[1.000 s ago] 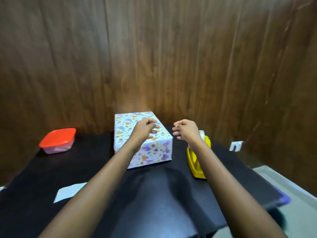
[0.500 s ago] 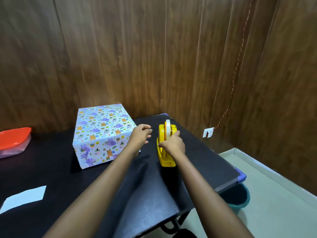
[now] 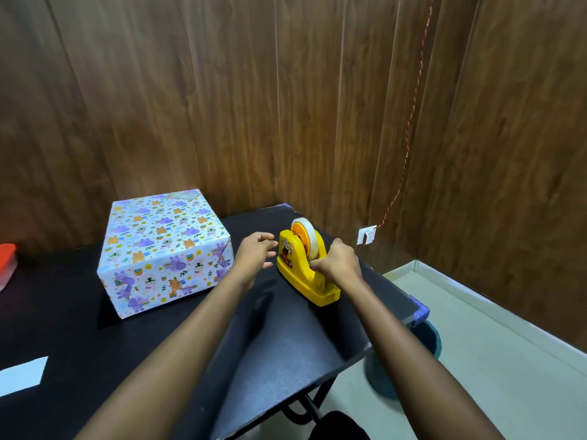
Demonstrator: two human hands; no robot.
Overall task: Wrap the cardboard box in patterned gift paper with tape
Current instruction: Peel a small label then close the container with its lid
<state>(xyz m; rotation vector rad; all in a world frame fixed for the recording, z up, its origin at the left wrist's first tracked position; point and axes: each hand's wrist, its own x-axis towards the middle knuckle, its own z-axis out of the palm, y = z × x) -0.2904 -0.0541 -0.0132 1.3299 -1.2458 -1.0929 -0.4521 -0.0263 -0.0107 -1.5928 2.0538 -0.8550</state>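
The box [image 3: 162, 249], already in patterned paper, stands on the black table [image 3: 286, 338], toward the back wall. Just right of it the left hand [image 3: 252, 255] hovers with relaxed, half-stretched fingers and holds nothing. Its fingertips are close to the yellow dispenser [image 3: 295, 268]. The right hand [image 3: 338, 262] grips the dispenser with curled fingers, beside the tape [image 3: 309, 236]. At the far left are a red-lidded container [image 3: 6, 262] and a white paper [image 3: 22, 374]. A teal bin [image 3: 381, 376] is under the table's right edge.
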